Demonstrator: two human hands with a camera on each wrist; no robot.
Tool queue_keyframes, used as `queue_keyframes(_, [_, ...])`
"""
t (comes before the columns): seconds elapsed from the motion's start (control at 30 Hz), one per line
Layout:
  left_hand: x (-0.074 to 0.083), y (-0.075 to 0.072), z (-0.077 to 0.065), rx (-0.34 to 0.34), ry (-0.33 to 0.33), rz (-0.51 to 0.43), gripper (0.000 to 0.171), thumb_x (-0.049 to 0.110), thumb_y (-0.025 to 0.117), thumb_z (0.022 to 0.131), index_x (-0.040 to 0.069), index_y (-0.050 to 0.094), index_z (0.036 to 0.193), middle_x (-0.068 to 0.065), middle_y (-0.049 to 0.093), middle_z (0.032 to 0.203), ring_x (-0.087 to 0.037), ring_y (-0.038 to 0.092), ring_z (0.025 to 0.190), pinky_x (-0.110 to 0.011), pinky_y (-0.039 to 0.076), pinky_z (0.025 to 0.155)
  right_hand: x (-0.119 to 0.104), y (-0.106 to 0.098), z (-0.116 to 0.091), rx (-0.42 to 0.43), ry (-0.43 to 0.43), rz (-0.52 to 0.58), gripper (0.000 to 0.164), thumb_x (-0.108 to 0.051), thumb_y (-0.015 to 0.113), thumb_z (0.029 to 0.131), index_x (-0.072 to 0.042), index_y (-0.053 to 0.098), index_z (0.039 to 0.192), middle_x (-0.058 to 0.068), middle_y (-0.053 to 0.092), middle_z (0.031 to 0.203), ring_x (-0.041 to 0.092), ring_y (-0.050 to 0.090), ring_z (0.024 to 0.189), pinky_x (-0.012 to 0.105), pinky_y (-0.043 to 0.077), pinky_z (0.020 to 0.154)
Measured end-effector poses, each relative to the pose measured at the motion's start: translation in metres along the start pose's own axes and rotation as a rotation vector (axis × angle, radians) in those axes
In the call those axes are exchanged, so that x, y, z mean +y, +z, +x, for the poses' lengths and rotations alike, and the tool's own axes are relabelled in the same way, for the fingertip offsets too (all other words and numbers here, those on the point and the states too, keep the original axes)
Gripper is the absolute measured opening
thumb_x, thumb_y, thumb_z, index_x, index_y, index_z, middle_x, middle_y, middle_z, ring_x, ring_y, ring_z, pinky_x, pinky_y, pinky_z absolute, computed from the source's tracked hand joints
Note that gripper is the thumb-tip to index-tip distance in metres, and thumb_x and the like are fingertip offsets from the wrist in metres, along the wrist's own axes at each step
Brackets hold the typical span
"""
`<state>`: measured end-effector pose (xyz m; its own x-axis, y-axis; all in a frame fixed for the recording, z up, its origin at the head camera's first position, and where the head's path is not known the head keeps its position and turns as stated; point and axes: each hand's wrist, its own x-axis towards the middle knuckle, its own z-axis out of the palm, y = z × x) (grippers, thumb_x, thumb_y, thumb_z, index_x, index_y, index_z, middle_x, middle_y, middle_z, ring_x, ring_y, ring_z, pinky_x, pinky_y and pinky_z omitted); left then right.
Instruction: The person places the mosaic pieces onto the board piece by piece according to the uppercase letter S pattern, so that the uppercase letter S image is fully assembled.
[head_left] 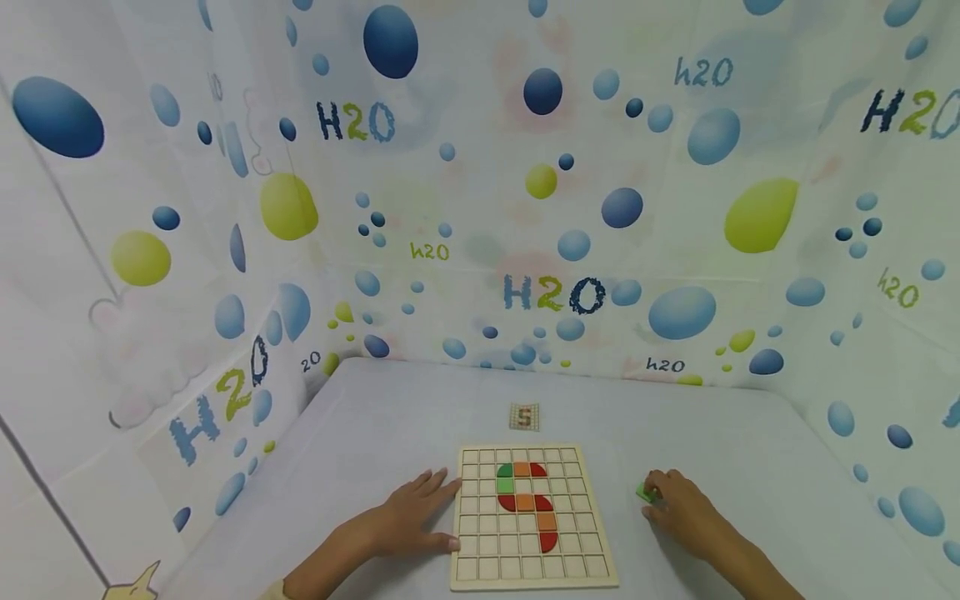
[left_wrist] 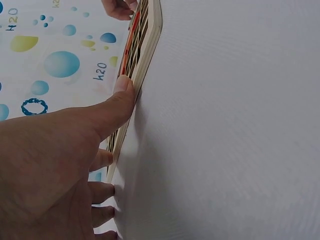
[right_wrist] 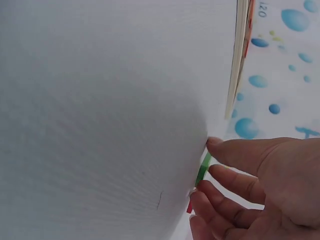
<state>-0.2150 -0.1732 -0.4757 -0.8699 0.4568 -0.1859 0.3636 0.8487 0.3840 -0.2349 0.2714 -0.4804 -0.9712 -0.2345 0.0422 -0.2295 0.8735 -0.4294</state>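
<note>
A square wooden grid board (head_left: pixel 480 569) lies on the table. Green, orange and red tiles (head_left: pixel 525 502) form an S-like shape in its cells. My left hand (head_left: pixel 405 517) is spread at the board's left side, its thumb and fingertips touching the edge. To the right of the board, my right hand (head_left: pixel 682 512) is down at the tabletop, fingers curled round a green tile (head_left: pixel 643 492). The right wrist view shows the green tile (right_wrist: pixel 202 169) between thumb and fingers, with a bit of a red piece (right_wrist: pixel 189 206) beside the fingertips. The fingers partly hide both.
A small pattern card (head_left: pixel 524 417) with an S on a grid lies behind the board. The table has a white cover (head_left: pixel 375 433). A curtain (head_left: pixel 480 208) printed with blue and green drops and H2O lettering surrounds its back and sides.
</note>
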Motion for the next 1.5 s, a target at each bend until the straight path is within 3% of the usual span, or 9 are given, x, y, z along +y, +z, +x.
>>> queue_keyframes(0.3, [-0.002,0.0,-0.001,-0.001,-0.006,-0.016,0.093,0.063,0.073,0.092,0.015,0.037,0.164,-0.021,0.029,0.172,-0.049,0.025,0.158,-0.07,0.027,0.122,0.0,0.002,0.011,-0.006,0.002,-0.033,0.025,-0.015,0.081,0.093,-0.005,0.064,0.109,0.008,0.056,0.103,0.018,0.058,0.09,0.044,0.056,0.081])
queue_keyframes(0.6, [-0.001,-0.001,-0.001,-0.013,-0.017,-0.029,0.094,0.063,0.072,0.092,0.017,0.036,0.165,-0.02,0.028,0.172,-0.049,0.024,0.158,-0.07,0.026,0.122,-0.003,-0.005,0.016,-0.123,0.084,0.0,0.032,-0.026,0.085,0.09,-0.009,0.064,0.108,0.007,0.056,0.107,0.018,0.058,0.096,0.047,0.057,0.089])
queue_keyframes(0.83, [-0.002,0.0,0.001,-0.011,-0.031,-0.011,0.095,0.065,0.071,0.091,0.018,0.036,0.165,-0.018,0.027,0.173,-0.047,0.023,0.159,-0.069,0.026,0.123,0.002,-0.008,0.015,-0.129,0.025,0.092,0.024,-0.01,0.082,0.091,-0.01,0.064,0.106,0.003,0.059,0.101,0.016,0.058,0.094,0.041,0.055,0.084])
queue_keyframes(1.23, [-0.001,-0.001,0.0,-0.008,-0.035,-0.014,0.094,0.065,0.072,0.091,0.018,0.037,0.165,-0.018,0.029,0.173,-0.047,0.024,0.159,-0.069,0.027,0.123,0.009,-0.002,0.018,-0.121,0.022,0.125,0.024,-0.012,0.084,0.089,-0.012,0.065,0.103,-0.001,0.059,0.099,0.013,0.057,0.095,0.037,0.056,0.087])
queue_keyframes(1.5, [-0.003,0.001,0.002,-0.011,-0.023,-0.015,0.094,0.065,0.071,0.092,0.018,0.036,0.165,-0.018,0.028,0.173,-0.047,0.024,0.159,-0.069,0.026,0.123,0.007,-0.005,0.016,-0.121,-0.076,0.21,0.024,-0.015,0.087,0.087,-0.011,0.07,0.103,-0.002,0.062,0.097,0.015,0.058,0.091,0.025,0.053,0.078])
